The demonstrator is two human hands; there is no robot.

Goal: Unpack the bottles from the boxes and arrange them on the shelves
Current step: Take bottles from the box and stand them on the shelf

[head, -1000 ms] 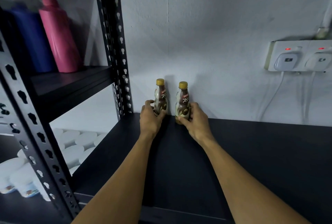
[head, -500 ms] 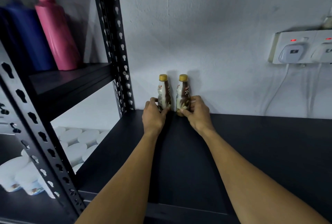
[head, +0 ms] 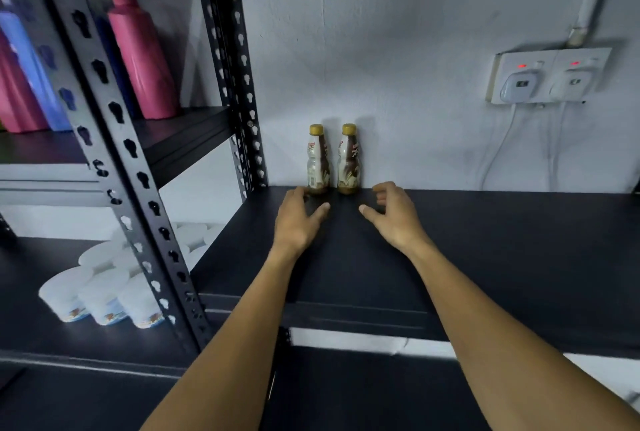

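Hands loose, empty: left hand (head: 297, 219) partly masks the foot of the left bottle (head: 317, 160), right hand (head: 394, 212) near.

Shelf before me: black shelf (head: 485, 240), matte, held in a dark slotted frame, back edge at the white wall.
On it: left bottle (head: 317, 162) and right bottle (head: 348, 162), gold-capped, upright, just beside each other at the back left.
Upper left shelf (head: 180, 133): pink bottle (head: 138, 53) and blue bottle (head: 34, 67), upright.
Lower left shelf (head: 34, 344): white tubs (head: 104, 295), clustered.
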